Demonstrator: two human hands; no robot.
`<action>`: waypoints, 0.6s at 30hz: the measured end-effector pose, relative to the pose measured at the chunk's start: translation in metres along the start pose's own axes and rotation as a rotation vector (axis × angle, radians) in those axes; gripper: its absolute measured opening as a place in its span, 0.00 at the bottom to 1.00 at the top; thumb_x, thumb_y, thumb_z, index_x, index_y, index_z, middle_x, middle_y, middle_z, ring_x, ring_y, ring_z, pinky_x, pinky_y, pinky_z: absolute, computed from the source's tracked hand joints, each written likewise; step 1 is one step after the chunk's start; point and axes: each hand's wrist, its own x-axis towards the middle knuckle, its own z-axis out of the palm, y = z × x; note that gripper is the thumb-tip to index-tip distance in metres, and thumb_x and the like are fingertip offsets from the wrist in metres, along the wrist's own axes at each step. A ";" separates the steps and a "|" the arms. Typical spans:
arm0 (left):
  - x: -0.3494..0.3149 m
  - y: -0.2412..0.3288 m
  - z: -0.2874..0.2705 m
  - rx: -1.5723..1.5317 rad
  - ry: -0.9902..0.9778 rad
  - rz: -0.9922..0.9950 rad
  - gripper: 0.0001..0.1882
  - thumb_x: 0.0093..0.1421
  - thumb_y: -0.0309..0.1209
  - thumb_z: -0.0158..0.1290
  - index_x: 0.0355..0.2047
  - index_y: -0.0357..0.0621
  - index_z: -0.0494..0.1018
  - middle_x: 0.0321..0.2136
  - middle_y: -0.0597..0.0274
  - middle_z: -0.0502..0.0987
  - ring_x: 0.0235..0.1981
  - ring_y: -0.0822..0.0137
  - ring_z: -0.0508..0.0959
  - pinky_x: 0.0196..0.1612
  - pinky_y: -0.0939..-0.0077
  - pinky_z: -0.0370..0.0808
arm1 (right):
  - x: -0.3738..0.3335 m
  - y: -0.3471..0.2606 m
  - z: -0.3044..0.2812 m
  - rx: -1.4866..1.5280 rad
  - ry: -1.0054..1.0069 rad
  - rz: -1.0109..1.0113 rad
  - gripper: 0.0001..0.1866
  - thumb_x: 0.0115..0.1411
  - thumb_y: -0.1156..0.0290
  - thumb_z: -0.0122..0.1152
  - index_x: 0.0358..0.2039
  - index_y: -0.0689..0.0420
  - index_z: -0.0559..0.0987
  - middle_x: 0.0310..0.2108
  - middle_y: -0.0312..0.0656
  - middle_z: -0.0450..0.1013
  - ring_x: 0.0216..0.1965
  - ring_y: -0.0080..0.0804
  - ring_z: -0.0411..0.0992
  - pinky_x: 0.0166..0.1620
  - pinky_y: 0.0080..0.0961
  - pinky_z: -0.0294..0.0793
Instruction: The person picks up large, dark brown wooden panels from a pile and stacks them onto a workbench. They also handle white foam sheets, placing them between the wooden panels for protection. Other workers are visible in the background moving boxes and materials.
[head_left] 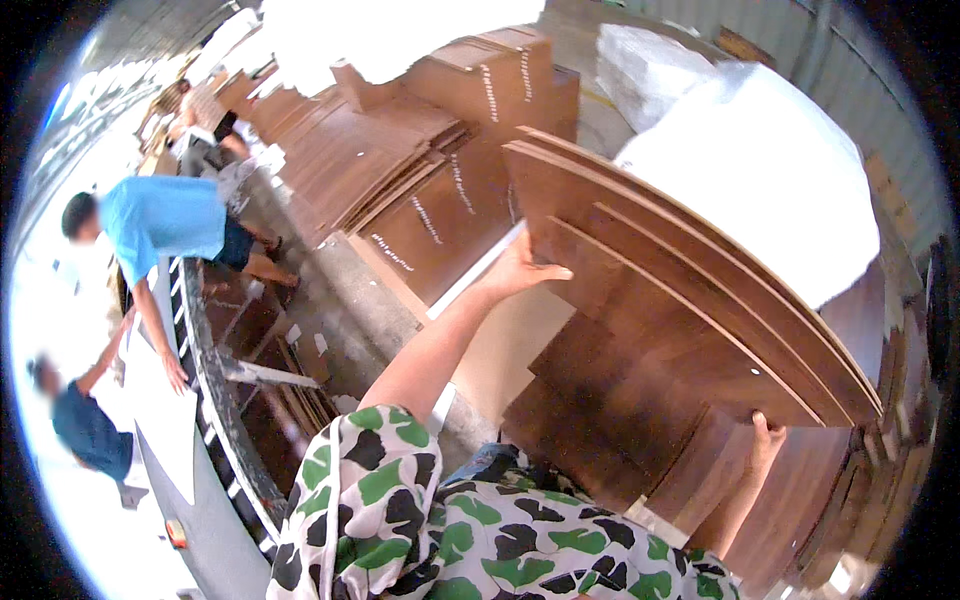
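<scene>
Several dark brown wood panels (660,275) lean together at a slant in front of me, their pale edges fanned slightly apart. My left hand (513,268) grips their left end, with the thumb lying on the near face. At the lower right, my right hand (765,445) holds the near edge, its thumb on the face and its other fingers mostly hidden. Below the held panels lies a stack of similar brown panels (590,420). Beside my left forearm is a tan board (495,350).
Brown panel stacks (370,150) stand ahead to the left. Behind the held panels is a white wrapped bundle (760,150). A dark metal frame (225,430) runs along the left, where a person in light blue (165,220) and another in dark blue (90,430) reach across a white sheet (160,425).
</scene>
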 end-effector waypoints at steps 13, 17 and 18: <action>-0.086 -0.011 -0.138 -0.070 -0.008 -0.564 0.31 0.43 0.41 0.65 0.45 0.37 0.72 0.38 0.59 0.76 0.38 0.68 0.75 0.44 0.71 0.71 | -0.082 -0.075 0.096 -0.030 -0.049 0.322 0.37 0.49 0.58 0.66 0.50 0.72 0.63 0.46 0.53 0.66 0.44 0.40 0.68 0.46 0.34 0.70; -0.181 -0.048 -0.229 -0.165 0.230 -0.486 0.30 0.44 0.38 0.65 0.45 0.35 0.71 0.38 0.57 0.76 0.41 0.66 0.74 0.46 0.72 0.70 | -0.116 -0.146 0.200 -0.013 -0.344 0.289 0.38 0.49 0.61 0.65 0.54 0.69 0.59 0.50 0.50 0.64 0.47 0.40 0.66 0.48 0.34 0.68; -0.193 -0.044 -0.251 -0.250 0.238 -0.626 0.35 0.42 0.41 0.66 0.45 0.30 0.68 0.39 0.54 0.76 0.38 0.66 0.76 0.43 0.72 0.72 | -0.115 -0.144 0.220 -0.064 -0.351 0.177 0.38 0.48 0.60 0.65 0.53 0.69 0.60 0.48 0.51 0.65 0.46 0.40 0.67 0.47 0.34 0.69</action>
